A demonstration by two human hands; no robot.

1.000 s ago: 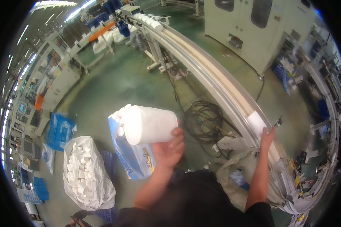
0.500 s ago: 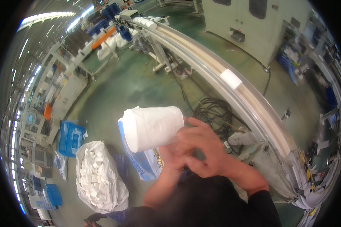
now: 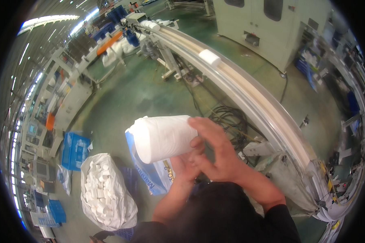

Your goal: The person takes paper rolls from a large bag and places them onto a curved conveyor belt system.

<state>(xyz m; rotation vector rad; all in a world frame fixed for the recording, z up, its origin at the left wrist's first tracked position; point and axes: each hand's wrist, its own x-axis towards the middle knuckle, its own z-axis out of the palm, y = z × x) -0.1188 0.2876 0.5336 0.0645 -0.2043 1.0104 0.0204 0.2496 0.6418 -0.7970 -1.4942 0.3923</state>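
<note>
A large white roll (image 3: 164,138) of soft, thin sheet lies on its side in front of me, its broad rounded end to the left. My left hand (image 3: 183,165) supports it from below at the right end, most of its fingers hidden behind the roll. At that same end, my right hand (image 3: 217,150) has its fingers stretched and spread, fingertips against the roll's edge. Below and behind the roll hangs a blue and white printed plastic bag (image 3: 158,180); whether the left hand holds it too, I cannot tell.
A conveyor (image 3: 247,83) curves past on the right, carrying a white roll (image 3: 209,57). Coiled cables (image 3: 235,121) lie on the floor beside it. At lower left sits a sack (image 3: 127,210) full of small white pieces, near a blue crate (image 3: 75,152). A machine cabinet (image 3: 251,24) stands behind the conveyor.
My right hand's fingers have straightened and moved up to the upper right edge of the roll. On the conveyor, the white roll has travelled away, toward the far left.
</note>
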